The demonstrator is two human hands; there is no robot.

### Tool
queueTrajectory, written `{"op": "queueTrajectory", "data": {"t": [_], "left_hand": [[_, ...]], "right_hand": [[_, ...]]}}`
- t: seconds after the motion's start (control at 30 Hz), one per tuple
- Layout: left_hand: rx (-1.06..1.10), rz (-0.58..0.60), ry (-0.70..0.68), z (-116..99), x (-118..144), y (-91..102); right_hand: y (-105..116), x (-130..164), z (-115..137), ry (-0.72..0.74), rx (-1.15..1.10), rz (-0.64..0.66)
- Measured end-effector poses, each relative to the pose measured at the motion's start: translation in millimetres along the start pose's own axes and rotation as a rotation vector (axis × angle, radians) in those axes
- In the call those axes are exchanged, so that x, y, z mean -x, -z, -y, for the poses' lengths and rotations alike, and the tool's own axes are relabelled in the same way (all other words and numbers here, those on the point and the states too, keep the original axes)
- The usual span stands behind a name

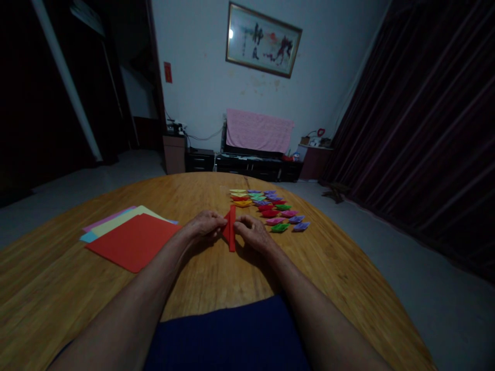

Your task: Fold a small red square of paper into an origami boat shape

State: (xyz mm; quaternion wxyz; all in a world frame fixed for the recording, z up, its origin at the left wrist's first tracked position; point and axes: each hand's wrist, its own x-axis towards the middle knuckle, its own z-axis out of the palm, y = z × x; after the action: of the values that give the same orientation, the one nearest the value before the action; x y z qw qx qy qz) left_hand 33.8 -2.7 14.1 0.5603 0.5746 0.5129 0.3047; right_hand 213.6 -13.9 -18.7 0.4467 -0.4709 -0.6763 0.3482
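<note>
Red paper [231,228], folded into a narrow strip, stands on edge on the wooden table [58,288], pinched between the left hand [207,225] and right hand [253,232]. Coloured sheets [131,234] lie left; small folded boats [270,208] lie beyond.

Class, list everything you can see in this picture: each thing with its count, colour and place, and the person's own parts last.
folded red paper: one, red, upright between both hands
paper sheets: one stack, red on top, yellow, pink and blue beneath, table left
folded paper shapes: many, mixed colours, in rows beyond the hands
table: one, wooden, round
framed picture: one, on the wall
pink cloth: one, draped below the picture
curtain: dark, right side
left hand: fingers pinching the paper
right hand: fingers pinching the paper
</note>
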Motion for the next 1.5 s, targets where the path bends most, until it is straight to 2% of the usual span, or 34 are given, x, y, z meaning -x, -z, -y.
{"op": "queueTrajectory", "data": {"t": [0.1, 0.2, 0.3, 0.43, 0.5, 0.6, 0.77, 0.87, 1.03, 1.17, 1.3, 1.37, 1.5], "left_hand": [[0.118, 0.035, 0.002, 1.7, 2.7, -2.0], [0.116, 0.019, -0.009, 5.9, -0.8, -1.4], [0.133, -0.014, -0.079, 9.3, -4.6, -1.0], [0.337, -0.006, -0.201, 7.5, 3.2, -7.7], [0.358, -0.035, -0.171, 3.6, 9.4, -11.6], [0.392, -0.079, -0.168, -0.6, 13.0, -12.4], [0.371, 0.128, -0.063, 4.5, 7.6, -5.7], [0.331, 0.135, -0.022, 7.1, 5.9, -3.1], [0.277, 0.01, -0.071, 5.2, 0.8, 2.0], [0.272, -0.043, -0.189, 3.3, -3.3, 7.4], [0.295, -0.045, -0.281, -0.2, -0.9, 10.5], [0.289, -0.018, -0.264, -1.8, 3.9, 9.8], [0.283, 0.033, -0.129, -2.1, 16.7, 4.0]], "right_hand": [[-4.1, -0.6, 0.1, 0.03, -0.018, -0.031], [-6.6, -1.3, -2.5, 0.009, -0.074, -0.03], [-7.7, -0.6, -2.9, -0.038, -0.15, 0.011], [-8.9, 0.9, 1.5, -0.104, -0.244, 0.028], [-8.9, 0.7, 4.7, -0.138, -0.302, -0.004], [-6.9, -1.5, 9.0, -0.181, -0.388, -0.118], [-3.3, -4.5, 13.7, -0.226, -0.509, -0.249], [-3.4, -3.4, 16.3, -0.247, -0.534, -0.264], [-2.9, -1.0, 18.3, -0.241, -0.604, -0.171], [-2.2, -1.5, 14.1, -0.182, -0.705, -0.08], [1.6, -0.4, 10.9, -0.259, -0.802, 0.03], [5.6, 1.3, 12.0, -0.338, -0.845, 0.077], [10.3, 5.2, 16.2, -0.441, -0.815, 0.222]]}}
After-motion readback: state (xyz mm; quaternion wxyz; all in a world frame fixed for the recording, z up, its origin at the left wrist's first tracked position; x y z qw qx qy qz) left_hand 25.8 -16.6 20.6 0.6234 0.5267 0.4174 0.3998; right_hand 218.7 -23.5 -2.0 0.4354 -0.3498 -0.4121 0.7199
